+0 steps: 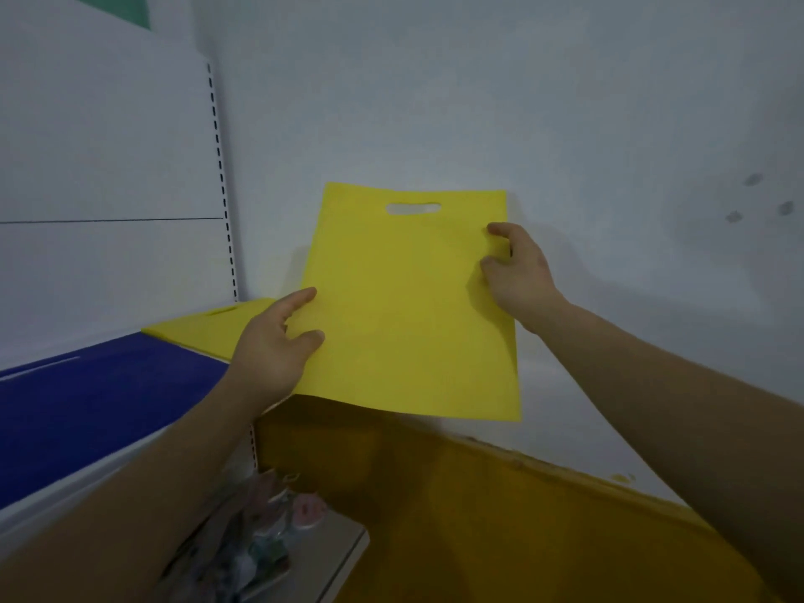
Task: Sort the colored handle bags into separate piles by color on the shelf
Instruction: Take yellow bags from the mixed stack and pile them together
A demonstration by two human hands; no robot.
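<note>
Item 1. Yellow bag [409, 306]: flat, unfolded, held clear of everything at centre frame, with its handle slot [413, 208] at the top edge, towards the wall [522, 102].

Item 2. Left hand [274, 346]: pinches the bag's left edge at centre left of the frame, thumb on the upper face and the other fingers hidden beneath.

Item 3. Right hand [517, 272]: grips the bag's right edge right of centre, fingertips curled onto the upper face.

Item 4. Yellow pile [204, 326]: lies flat on the shelf [108, 467] just left of the left hand, in the corner beside the slotted upright [222, 180].

Item 5. Blue bags [87, 406]: lie flat on the same shelf at lower left, their edge meeting the yellow pile.

Item 6. Lower shelf [343, 554]: bottom centre, carrying packaged goods [278, 528] too blurred to identify.

Item 7. Yellow panel [478, 515]: lower right, below the wall.

Step in hand (judged): one yellow bag is lifted and squared between both hands, ready to join its colour.

Next move (judged): carry the bag leftward, lower it flat onto the yellow pile with the edges and slot lined up, keep it off the blue, then let go with both hands; thin fabric may sag or fold, so support on both sides should last until it lies flat
</note>
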